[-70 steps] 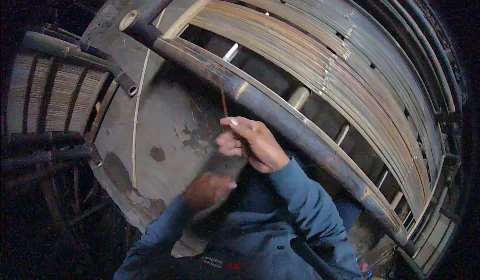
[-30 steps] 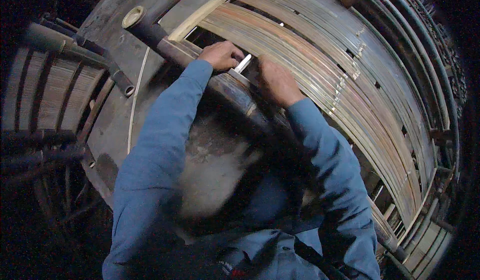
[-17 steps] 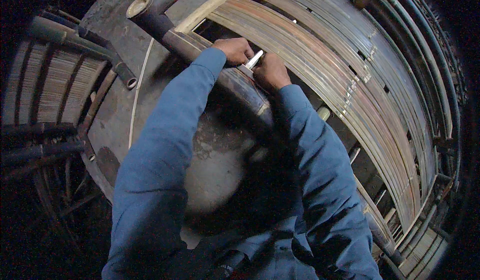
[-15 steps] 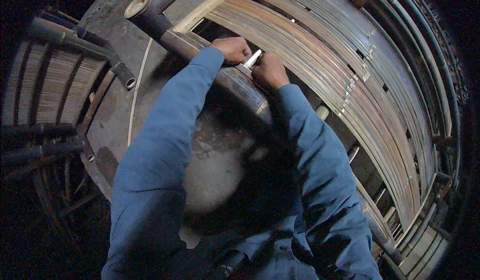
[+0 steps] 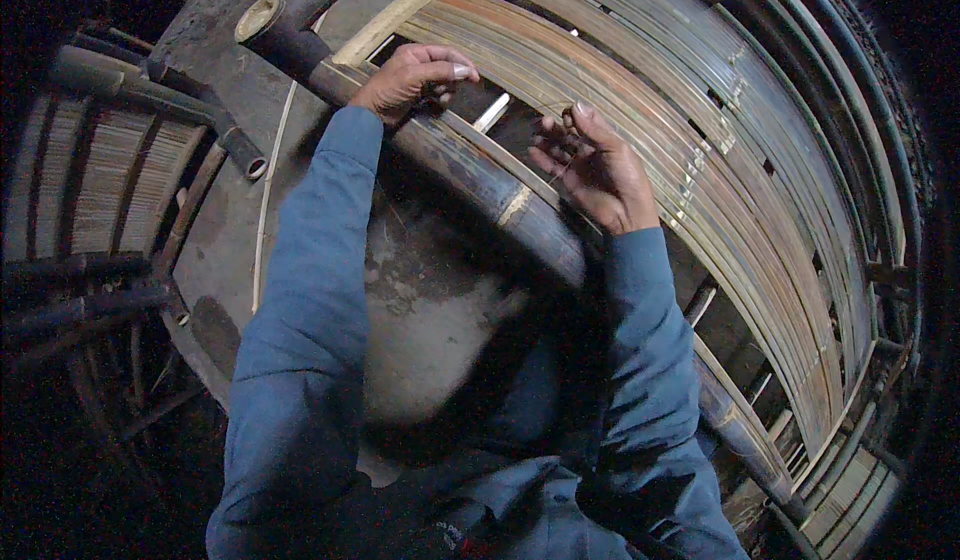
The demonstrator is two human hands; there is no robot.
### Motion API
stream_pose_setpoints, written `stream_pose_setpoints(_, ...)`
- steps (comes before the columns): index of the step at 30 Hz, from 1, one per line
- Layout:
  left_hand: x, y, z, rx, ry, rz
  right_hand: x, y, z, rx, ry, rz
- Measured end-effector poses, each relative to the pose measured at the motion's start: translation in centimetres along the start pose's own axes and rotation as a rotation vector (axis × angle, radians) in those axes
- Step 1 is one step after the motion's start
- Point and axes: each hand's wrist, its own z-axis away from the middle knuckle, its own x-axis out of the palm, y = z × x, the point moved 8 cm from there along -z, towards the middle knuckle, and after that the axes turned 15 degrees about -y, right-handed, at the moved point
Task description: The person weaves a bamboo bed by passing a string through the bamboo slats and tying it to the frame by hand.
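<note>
Front pole (image 5: 545, 230) is running from upper left toward lower right of the frame: thick dark bamboo, scuffed pale at the node. Split slats (image 5: 640, 110) are filling the upper right, streaked straw, rust and grey. A whitish crosspiece (image 5: 491, 113) is showing between the hands. Left hand (image 5: 410, 80) is hanging over the pole, grip narrow; right hand (image 5: 605, 175) is curling loosely near the slats. I'm not managing to tell whether either is holding anything.
</note>
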Motion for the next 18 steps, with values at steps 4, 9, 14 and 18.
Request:
stream_pose_setpoints(4, -0.5, 0.5, 0.1, 0.04, 0.051, 0.06, -0.9, -0.5, 1.4, -0.026, -0.062, 0.06)
stream_pose_setpoints(9, -0.5, -0.2, 1.0, 0.087, 0.109, 0.132, -2.1, 0.3, 3.1, -0.13, -0.002, 0.18)
stream_pose_setpoints(14, 4.1, 3.9, -0.4, 0.032, -0.037, -0.457, 1.5, 1.2, 0.9, -0.114, -0.245, -0.157)
stream_pose_setpoints(18, 6.8, 6.1, -0.7, 0.005, -0.181, -0.361, 2.5, 2.3, -1.8, 0.008, -0.339, 0.061)
